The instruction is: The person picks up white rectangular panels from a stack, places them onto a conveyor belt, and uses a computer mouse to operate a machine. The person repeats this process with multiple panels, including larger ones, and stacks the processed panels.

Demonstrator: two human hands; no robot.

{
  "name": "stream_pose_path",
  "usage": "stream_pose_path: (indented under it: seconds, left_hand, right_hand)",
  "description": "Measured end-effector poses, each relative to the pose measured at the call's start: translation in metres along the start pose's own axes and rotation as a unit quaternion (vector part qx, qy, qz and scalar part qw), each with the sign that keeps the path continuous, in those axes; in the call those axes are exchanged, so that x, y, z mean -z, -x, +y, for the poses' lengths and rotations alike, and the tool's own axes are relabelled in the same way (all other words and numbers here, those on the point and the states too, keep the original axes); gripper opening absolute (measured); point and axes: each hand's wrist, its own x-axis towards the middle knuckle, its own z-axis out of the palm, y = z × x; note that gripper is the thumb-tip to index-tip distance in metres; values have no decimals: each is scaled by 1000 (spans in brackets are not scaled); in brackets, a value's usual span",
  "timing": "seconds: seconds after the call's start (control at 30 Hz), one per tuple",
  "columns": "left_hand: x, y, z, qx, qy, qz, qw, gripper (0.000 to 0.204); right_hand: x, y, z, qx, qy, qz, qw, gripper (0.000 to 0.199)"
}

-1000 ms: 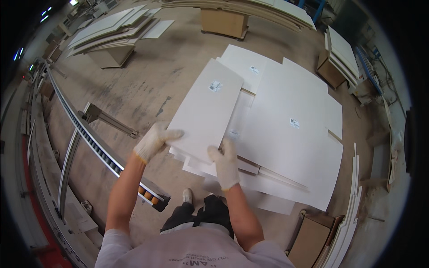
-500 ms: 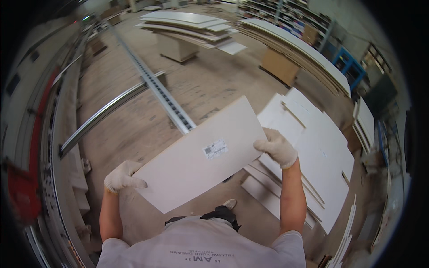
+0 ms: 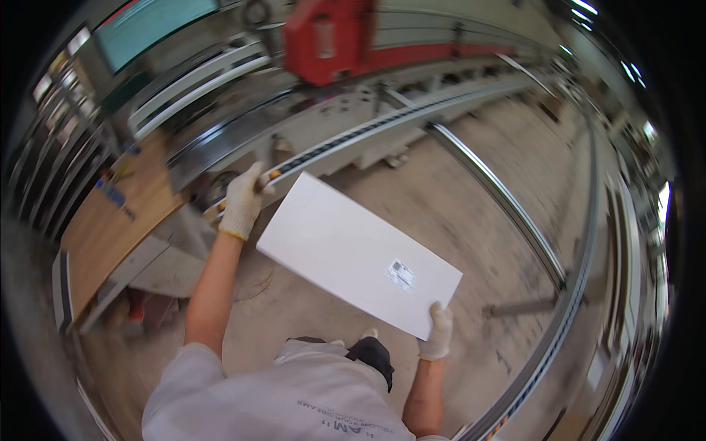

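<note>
A white rectangular board (image 3: 346, 253) with a printed label (image 3: 401, 273) hangs tilted in front of my body, over the floor. My right hand (image 3: 439, 332), in a pale knit glove, grips its near right corner, thumb on the upper face. Just off the board's left end is my left hand (image 3: 244, 200), gloved the same way. Its thumb and fingers are apart, and a narrow gap separates it from the board. Behind that hand runs the edge of a long machine rail (image 3: 323, 151).
A wood-topped bench (image 3: 125, 235) with small tools stands at the left. Beyond the rail is a machine with a red housing (image 3: 327, 40). A metal crossbar (image 3: 507, 202) and a long roller track (image 3: 573, 309) extend over the floor at the right.
I have turned left, from the stacks of white panels toward the red machine. My left hand has come off the board, while my right hand still holds it.
</note>
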Motion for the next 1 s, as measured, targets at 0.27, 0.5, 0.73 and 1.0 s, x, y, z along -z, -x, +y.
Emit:
stream_pose_path:
  seconds: [0.27, 0.5, 0.73, 1.0]
  left_hand:
    - [148, -69, -76, 36, -140, 229, 963, 48]
    - [70, -271, -138, 102, -177, 209, 956, 74]
    - [79, -417, -112, 63, -252, 244, 934, 60]
    - [156, -469, -96, -46, -251, 302, 919, 53]
  right_hand:
    - [-207, -286, 132, -25, 71, -69, 995, 32]
    - [-290, -505, 179, 52, 195, -158, 967, 30]
    - [-400, -608, 229, 2, 165, -251, 954, 35]
    - [-470, -625, 308, -125, 92, -226, 962, 39]
